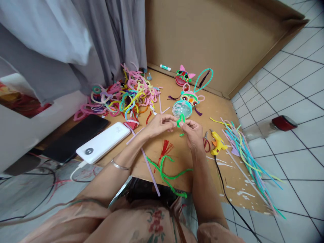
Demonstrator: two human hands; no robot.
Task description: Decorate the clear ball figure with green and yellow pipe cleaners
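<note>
Between my fingertips is a short green pipe cleaner (181,118), bent into a small loop. My left hand (163,125) pinches its left side, and my right hand (191,130) pinches the right side with thumb and forefinger. Just beyond it sits a clear, greenish plastic dome (182,109). A small green scrap (181,135) lies beneath my fingers. Nearer my body, longer green pipe cleaners (164,173) lie curled on the board, beside a red tassel (165,150).
A tangle of coloured pipe cleaners (131,94) fills the back left. A white power bank (103,142) and a black phone (76,136) lie left. Rightward are red-handled scissors (207,144), a yellow glue gun (217,142) and straight pipe cleaners (249,158). Decorated animal heads (182,77) stand behind.
</note>
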